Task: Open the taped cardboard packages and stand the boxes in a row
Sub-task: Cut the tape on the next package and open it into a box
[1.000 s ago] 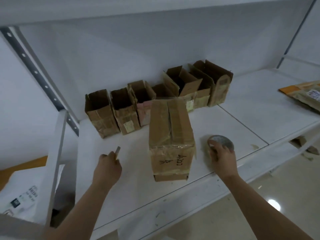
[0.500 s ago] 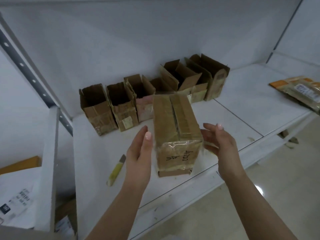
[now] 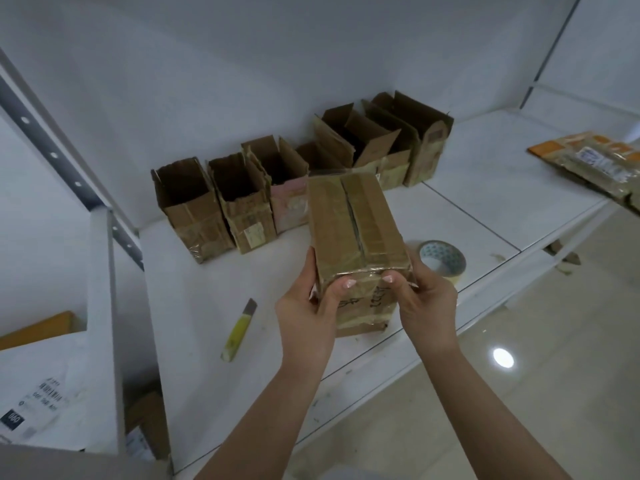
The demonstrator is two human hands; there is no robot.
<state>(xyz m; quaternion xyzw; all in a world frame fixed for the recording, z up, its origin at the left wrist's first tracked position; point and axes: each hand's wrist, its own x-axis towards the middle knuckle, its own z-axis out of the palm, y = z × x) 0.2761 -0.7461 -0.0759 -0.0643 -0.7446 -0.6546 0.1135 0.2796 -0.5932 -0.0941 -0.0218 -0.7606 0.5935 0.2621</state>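
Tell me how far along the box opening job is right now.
Done: a row of opened boxes stands along the back of the shelf, flaps up. In hand: the left hand and right hand grip a box whose top seam looks slit while its near end is still taped; the knife lies set down. Left: opening it and standing it in the row. The parcels at far right may follow.

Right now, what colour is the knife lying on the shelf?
Yellow handle, dark tip, in the head view: knife.
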